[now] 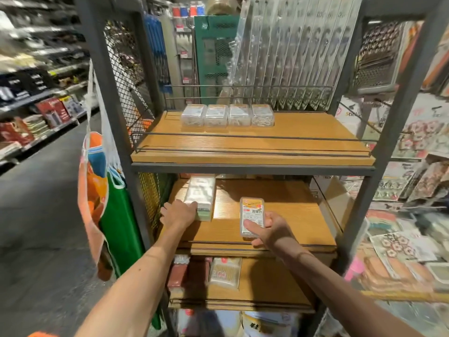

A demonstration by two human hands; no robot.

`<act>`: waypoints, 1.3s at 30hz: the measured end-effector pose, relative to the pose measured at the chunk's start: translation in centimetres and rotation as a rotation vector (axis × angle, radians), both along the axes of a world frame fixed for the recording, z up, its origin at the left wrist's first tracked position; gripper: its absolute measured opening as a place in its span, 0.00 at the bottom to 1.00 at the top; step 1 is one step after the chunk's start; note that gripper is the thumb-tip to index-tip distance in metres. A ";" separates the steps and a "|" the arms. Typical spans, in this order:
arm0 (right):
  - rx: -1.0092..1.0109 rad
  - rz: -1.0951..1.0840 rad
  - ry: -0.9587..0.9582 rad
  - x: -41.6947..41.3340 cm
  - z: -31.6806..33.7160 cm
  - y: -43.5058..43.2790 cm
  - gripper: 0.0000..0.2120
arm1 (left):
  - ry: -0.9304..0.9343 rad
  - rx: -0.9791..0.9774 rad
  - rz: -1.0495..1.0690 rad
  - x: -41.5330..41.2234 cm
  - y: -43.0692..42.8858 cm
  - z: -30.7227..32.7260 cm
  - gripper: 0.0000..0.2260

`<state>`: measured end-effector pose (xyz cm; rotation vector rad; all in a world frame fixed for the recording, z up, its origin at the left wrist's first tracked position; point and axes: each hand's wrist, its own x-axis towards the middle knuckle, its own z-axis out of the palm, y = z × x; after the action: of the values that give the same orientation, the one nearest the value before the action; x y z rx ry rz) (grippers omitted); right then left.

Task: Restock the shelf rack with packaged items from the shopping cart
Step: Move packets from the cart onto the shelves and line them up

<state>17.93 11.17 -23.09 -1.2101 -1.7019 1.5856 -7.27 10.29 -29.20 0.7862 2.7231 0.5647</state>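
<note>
Head: box (252, 216) in right hand (272, 229), left hand (178, 212) around pack (201, 193)

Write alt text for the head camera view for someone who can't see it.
A person's left hand holds the near end of a long white pack on the rack's middle shelf, while the right hand holds a small orange-labelled clear box over that shelf. Four similar boxes line the top shelf.

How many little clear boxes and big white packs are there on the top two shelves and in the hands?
Little clear boxes: 5, four on the top shelf, one held by the right hand.
Big white packs: 1, gripped by the left hand.
Total: 6
</note>
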 end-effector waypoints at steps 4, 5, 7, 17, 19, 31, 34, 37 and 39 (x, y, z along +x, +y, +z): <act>0.028 0.031 -0.002 -0.8 1.0 -1.0 0.12 | 0.205 0.370 -0.310 1.3 -3.3 2.5 0.19; 0.030 0.034 -0.006 -0.8 1.3 -1.4 0.18 | 0.144 0.503 -0.450 2.6 -5.0 3.7 0.15; 0.040 0.044 -0.009 -0.5 2.0 -2.4 0.28 | 0.020 0.657 -0.742 5.5 -8.9 6.1 0.14; 0.187 0.065 0.304 1.9 13.9 -6.2 0.32 | 0.438 0.947 -0.996 9.2 -10.5 16.6 0.20; 0.358 -0.004 0.263 2.5 16.7 -4.3 0.30 | 0.551 0.957 -0.985 9.6 -8.0 20.0 0.22; 0.681 -0.174 -0.487 2.1 20.3 12.0 0.21 | 0.696 0.197 -1.069 11.5 10.6 26.0 0.22; 0.651 -0.167 -0.545 2.1 19.7 14.8 0.19 | 0.726 0.097 -1.048 12.0 13.6 25.5 0.18; 0.646 -0.124 -0.597 1.5 19.3 16.6 0.17 | 0.717 0.039 -1.027 12.2 14.9 25.4 0.17; 0.651 -0.108 -0.633 0.8 19.0 17.4 0.10 | 0.726 -0.018 -1.003 12.0 15.3 25.3 0.20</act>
<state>18.77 28.61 -4.09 -1.4758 -2.2306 0.4935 4.78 25.63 -3.88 2.4715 2.3171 -0.0022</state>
